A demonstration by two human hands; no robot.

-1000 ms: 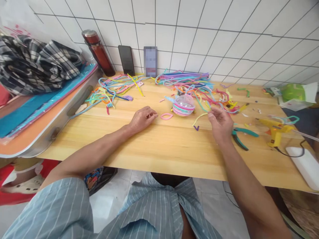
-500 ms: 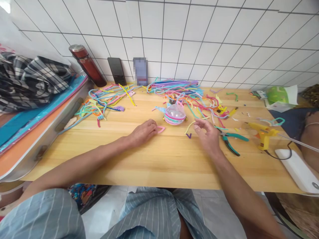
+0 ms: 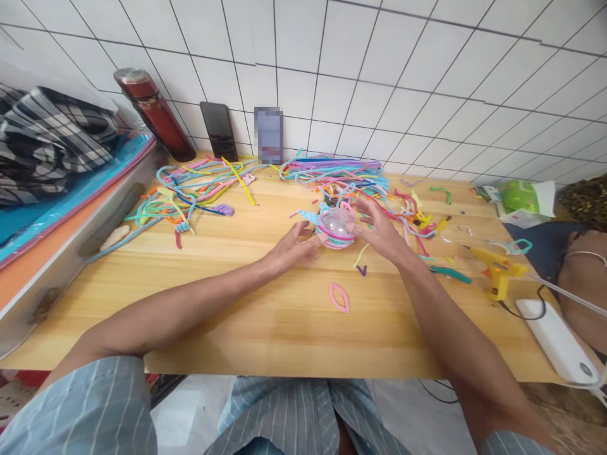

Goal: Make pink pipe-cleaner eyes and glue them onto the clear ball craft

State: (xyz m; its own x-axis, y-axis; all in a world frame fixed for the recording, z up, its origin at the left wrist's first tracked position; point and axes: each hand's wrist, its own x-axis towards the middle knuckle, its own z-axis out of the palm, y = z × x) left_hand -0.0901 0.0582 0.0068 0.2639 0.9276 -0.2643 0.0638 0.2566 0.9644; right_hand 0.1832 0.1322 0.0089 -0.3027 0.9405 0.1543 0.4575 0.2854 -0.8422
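A clear plastic ball wrapped in pastel pipe cleaners, with a blue horn on its left, sits on the wooden table. My left hand reaches its left side with fingers spread, touching or nearly touching it. My right hand comes in from the right, fingers apart at the ball's edge. A pink leaf-shaped pipe cleaner loop lies alone on the table nearer to me. Neither hand clearly grips anything.
Piles of coloured pipe cleaners spread along the back. A red flask and a dark phone lean on the tiled wall. Teal pliers, a yellow glue gun and a white power strip lie right. Another person's arm shows at far right.
Both hands moved forward to the wrapped ball, one on each side. The pink loop, earlier by my left fingers, now lies loose closer to me.
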